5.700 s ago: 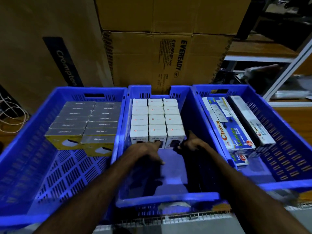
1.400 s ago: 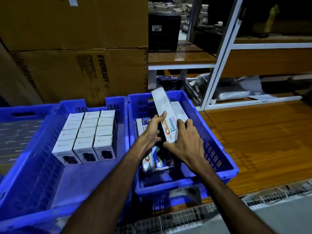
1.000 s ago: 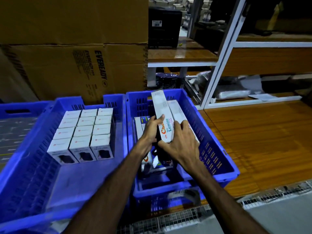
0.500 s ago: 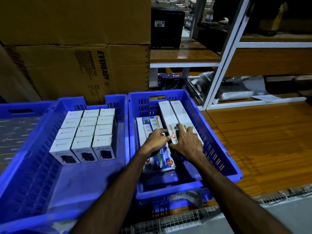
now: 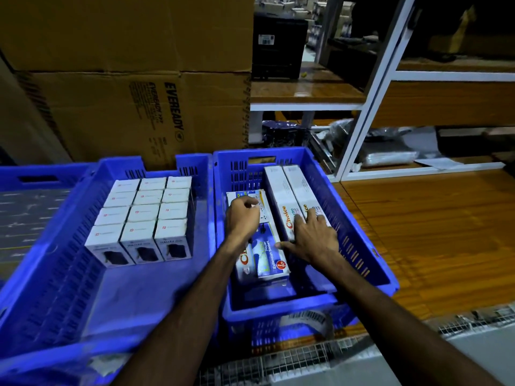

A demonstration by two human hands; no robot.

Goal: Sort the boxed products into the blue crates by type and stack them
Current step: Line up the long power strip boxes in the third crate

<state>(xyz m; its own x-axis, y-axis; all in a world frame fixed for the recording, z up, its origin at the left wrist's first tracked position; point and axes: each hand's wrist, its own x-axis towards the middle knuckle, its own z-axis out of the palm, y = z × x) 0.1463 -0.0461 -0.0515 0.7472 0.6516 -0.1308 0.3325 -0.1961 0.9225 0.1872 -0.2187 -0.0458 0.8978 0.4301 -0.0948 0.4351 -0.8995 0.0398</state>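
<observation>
Blue right crate (image 5: pixel 359 227) held two long white Choice boxes (image 5: pixel 281 196) beside extension-socket packs (image 5: pixel 267 254) | right hand (image 5: pixel 315 235) flat, fingers spread on long boxes, gripping nothing | left hand (image 5: pixel 241 215) loosely curled on packs | step: squaring stacks | next: likely nudging packs flush.

Two bare forearms reach in from the bottom edge of the view, seen from the person's own head. No sleeves, cuffs or gloves show anywhere along them; both arms are uncovered from the frame edge to the fingertips. The left hand (image 5: pixel 242 218) wears no ring, watch or band on its visible parts. The right hand (image 5: pixel 313 237) is likewise plain, with bare wrist and unadorned fingers (image 5: pixel 297 222). Dim light leaves finer detail unclear.
</observation>
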